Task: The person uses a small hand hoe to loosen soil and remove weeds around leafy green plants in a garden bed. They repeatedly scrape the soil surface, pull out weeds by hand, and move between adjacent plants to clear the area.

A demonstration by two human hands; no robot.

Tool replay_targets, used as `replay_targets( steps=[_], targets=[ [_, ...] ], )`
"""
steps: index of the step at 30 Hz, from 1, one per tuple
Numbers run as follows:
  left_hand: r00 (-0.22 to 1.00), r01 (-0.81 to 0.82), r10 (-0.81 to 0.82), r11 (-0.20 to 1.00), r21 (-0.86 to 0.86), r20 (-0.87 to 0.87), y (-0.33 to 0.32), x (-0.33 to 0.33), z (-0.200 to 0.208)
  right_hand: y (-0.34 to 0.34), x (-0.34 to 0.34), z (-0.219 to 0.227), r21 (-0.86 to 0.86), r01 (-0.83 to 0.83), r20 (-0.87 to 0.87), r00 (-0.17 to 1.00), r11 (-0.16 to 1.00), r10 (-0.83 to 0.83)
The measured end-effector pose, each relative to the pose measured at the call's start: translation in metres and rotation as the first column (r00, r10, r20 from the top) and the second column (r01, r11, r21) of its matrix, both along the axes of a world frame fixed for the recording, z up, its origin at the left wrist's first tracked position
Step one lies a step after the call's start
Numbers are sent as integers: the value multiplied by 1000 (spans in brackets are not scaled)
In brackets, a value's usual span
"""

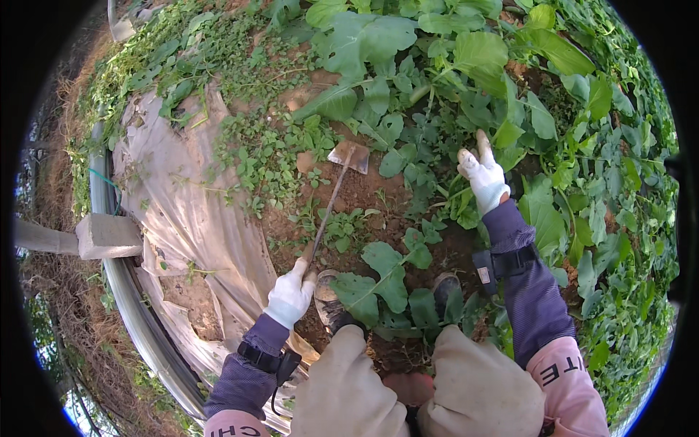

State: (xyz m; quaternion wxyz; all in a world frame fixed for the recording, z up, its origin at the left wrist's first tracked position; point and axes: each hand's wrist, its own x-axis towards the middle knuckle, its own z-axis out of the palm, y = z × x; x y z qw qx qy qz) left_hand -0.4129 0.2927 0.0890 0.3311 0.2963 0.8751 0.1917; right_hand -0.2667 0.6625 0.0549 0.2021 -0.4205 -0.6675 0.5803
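Left hand: the gloved left hand (pixel 291 295) is wrapped tight round the handle end of a hand hoe (pixel 333 197).
Hoe axis: its shaft runs from the glove toward 1 o'clock, blade resting on bare reddish soil (pixel 364 193).
Right hand: the gloved right hand (pixel 483 177) has fingers loosely together, reaching among the broad green leaves (pixel 466 58).
Surroundings: pale plastic sheeting (pixel 182 211) at 9 o'clock; a curved grey pipe (pixel 131 306) beyond.
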Motion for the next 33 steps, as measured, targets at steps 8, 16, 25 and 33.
replay_targets(
  steps=[8,16,25,33],
  targets=[
    [971,-210,223,969,132,-91,150,-66,-63,-4,5,5,-30,44,25,999,999,-43],
    [984,-110,111,994,-20,141,41,37,-45,-5,7,12,-69,74,-15,997,995,-75],
    [988,-131,142,979,158,-63,131,-50,-48,1,14,2,7,60,12,998,998,-60],
    [999,-18,22,996,-92,44,105,2,-51,4,16,0,-36,76,49,996,996,-74]
  ],
)
